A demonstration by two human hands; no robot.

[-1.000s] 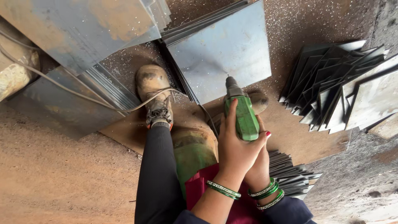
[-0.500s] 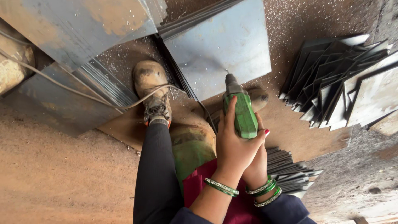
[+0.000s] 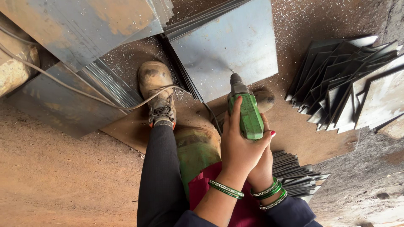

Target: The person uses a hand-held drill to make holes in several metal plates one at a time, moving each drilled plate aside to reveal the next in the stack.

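Note:
A green power drill [image 3: 248,113] points down with its bit against the near edge of a grey steel plate [image 3: 229,42] lying on the ground. My left hand [image 3: 237,145] wraps the back of the drill's body, fingers up along its left side. My right hand [image 3: 263,166] sits under and behind the left one, gripping the drill's lower part, mostly hidden. Both wrists wear green bangles. My left boot [image 3: 156,86] stands beside the plate; the right boot [image 3: 265,100] shows just past the drill.
A grey cable [image 3: 84,90] runs from the left across the boot. Stacked steel sheets [image 3: 84,25] lean at upper left. A pile of small cut plates [image 3: 353,88] lies at right, another stack [image 3: 294,172] by my right knee. Metal chips litter the rusty ground.
The view has shifted slightly; the drill and both hands stay in the same place on the plate's edge.

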